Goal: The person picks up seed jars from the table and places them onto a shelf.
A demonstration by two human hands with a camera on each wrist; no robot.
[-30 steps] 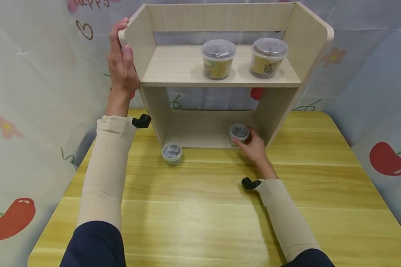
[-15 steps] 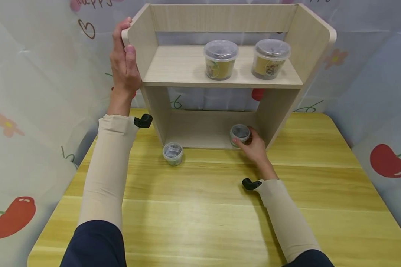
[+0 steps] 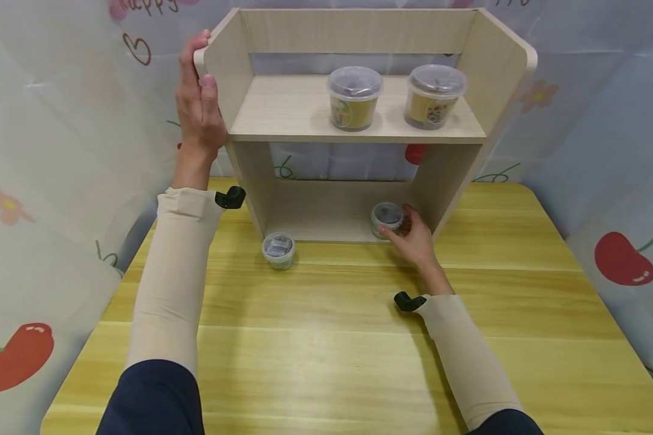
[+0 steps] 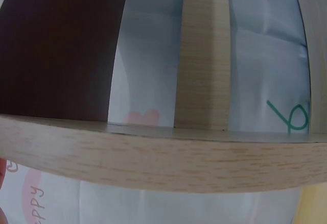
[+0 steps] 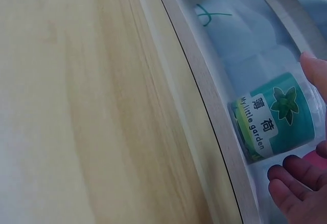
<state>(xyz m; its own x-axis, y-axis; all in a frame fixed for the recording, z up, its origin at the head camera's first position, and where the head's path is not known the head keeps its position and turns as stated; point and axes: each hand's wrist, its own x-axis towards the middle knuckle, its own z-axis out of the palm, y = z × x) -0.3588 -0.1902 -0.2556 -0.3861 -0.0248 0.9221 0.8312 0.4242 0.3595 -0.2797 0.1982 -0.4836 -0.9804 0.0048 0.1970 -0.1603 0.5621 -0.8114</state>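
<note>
My left hand [image 3: 200, 109] grips the upper left side panel of a pale wooden desktop shelf [image 3: 283, 138]. That panel's edge fills much of the left wrist view, with a sliver of finger at its left border. On the lower board, near the right side, sits a small clear-lidded plastic cup [image 3: 387, 215]. My right hand [image 3: 415, 241] is spread around it, thumb in front and fingers to the right. In the right wrist view the cup's green label [image 5: 286, 109] shows a mint leaf and "My little garden". Gaps show there between the cup and the fingers [image 5: 301, 180].
Two larger lidded cups, one left [image 3: 354, 99] and one right [image 3: 435, 98], stand on the upper board. Another small lidded cup [image 3: 279, 251] is on the wooden table [image 3: 305, 338], before the shelf's front left corner. A printed cloth backdrop [image 3: 54, 151] surrounds the table.
The view shifts slightly. My right fingers loosen a little around the small cup, which stays on the lower board. My left hand keeps its place on the side panel.
</note>
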